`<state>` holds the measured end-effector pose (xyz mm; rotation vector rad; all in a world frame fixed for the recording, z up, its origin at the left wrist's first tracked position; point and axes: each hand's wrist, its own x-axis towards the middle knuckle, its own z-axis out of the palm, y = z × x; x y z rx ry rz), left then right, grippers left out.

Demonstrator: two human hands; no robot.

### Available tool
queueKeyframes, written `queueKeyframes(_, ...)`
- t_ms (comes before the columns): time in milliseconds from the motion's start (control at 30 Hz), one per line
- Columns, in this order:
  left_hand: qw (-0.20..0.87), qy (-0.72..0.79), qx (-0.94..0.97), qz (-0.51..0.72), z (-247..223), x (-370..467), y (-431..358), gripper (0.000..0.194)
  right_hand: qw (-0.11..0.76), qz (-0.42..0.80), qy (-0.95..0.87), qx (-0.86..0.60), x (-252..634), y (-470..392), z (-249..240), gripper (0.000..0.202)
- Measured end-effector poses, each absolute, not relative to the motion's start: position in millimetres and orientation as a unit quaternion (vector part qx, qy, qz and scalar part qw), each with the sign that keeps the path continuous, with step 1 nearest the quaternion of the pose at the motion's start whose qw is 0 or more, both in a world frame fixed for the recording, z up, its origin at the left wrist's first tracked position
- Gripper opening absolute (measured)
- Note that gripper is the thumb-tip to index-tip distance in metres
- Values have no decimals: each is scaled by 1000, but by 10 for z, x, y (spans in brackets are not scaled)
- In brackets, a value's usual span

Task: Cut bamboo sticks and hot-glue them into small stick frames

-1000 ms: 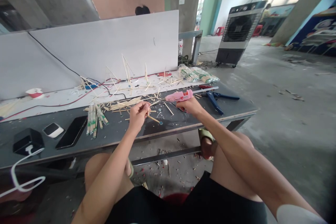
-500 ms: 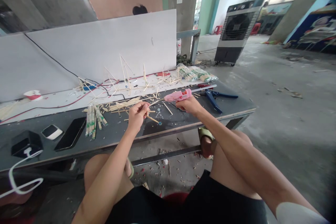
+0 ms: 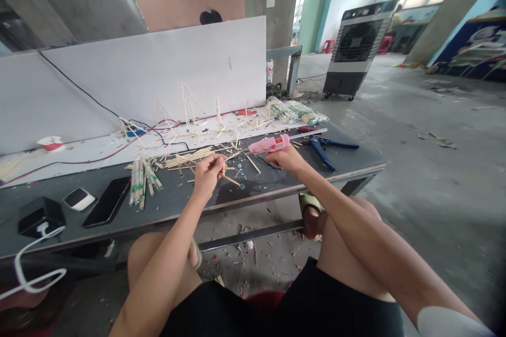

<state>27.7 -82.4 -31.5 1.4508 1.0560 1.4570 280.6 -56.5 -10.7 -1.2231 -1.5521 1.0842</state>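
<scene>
My left hand (image 3: 208, 175) is closed in a pinch around thin wooden sticks (image 3: 230, 180), one of which ends in a small bluish blob. My right hand (image 3: 285, 158) grips a pink glue gun (image 3: 269, 144) by its handle, with a clear glue stick jutting from its back end. The gun's nozzle points left, close to the tip of a stick in my left hand; whether they touch I cannot tell. Behind my left hand lies a loose pile of sticks (image 3: 185, 158) on the dark bench (image 3: 237, 196). Blue-handled pliers (image 3: 322, 152) rest right of the gun.
Bundled sticks (image 3: 139, 181), a black phone (image 3: 107, 201), a white device (image 3: 79, 199) and a black box (image 3: 41, 216) with a white cable lie at left. Joined stick frames (image 3: 190, 110) stand behind, before a white panel (image 3: 158, 68). Plastic-wrapped packs (image 3: 300, 111) lie at the far right end.
</scene>
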Motion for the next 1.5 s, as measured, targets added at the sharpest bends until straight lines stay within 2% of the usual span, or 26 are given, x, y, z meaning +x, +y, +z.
queueKeyframes(467,426,409,561,580,-306,277,-827,25,420,453,-620,-484,2819,-569,-126,19)
queueKeyframes(633,472,385,529,591,-287,288,-827,23,441,549,-546,-454,2883,-412,-217,26)
queueKeyframes(733,524,356,506,585,-291,284,-812,21,433,568,-491,-498,2922,-203,-328,34)
queueKeyframes(867,589,317,470,576,-298,273,-795,21,364,470,-531,-604,2986,48,-439,33)
queueKeyframes(967,598,309,453,584,-284,264,-799,22,354,389,-547,-651,3020,101,-436,32)
queueKeyframes(1133,578,320,442,607,-254,245,-815,23,355,100,-640,-675,2763,-82,-368,19)
queueKeyframes(1200,564,329,444,614,-258,242,-818,25,336,102,-701,-621,2525,-177,-372,18)
queueKeyframes(1267,547,340,450,619,-268,247,-825,26,269,120,-802,-519,2277,-239,-408,24)
queueKeyframes(1367,530,350,456,623,-280,259,-843,27,184,135,-847,-480,2014,-246,-492,23)
queueKeyframes(1500,524,351,457,627,-268,261,-873,28,188,133,-833,-502,1965,-191,-535,19)
